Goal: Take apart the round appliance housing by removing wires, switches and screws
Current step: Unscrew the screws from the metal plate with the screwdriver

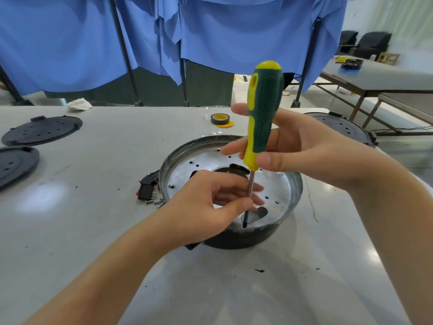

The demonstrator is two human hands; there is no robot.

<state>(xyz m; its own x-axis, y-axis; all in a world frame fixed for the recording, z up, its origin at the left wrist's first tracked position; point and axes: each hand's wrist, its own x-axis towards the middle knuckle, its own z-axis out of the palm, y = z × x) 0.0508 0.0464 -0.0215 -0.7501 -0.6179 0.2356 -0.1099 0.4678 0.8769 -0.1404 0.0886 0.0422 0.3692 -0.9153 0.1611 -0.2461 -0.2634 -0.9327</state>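
Housing [276,191] sits on the grey table [93,231] right in front of you, round and open side up, its silvery perforated plate ringed by a metal wall over a dark base. Your right hand [302,153] is curled round the green-and-yellow handle of the screwdriver [263,118], thumb and fingers gripping it low near the yellow collar, and the tool stands nearly upright with its shaft running down into the near part of the housing. Your left hand [210,205] reaches in over the rim, and its thumb and fingertips pinch the shaft just above the dark tip (whether the tip sits on a screw cannot be told). Just left of the housing, touching or nearly touching its wall, lie 2 black switches [146,190] with a few small metal bits beside them. Farther back on the table rests a roll of black tape [220,119]; 2 black round covers [42,130] lie well off to the left, and another shows behind your right hand.
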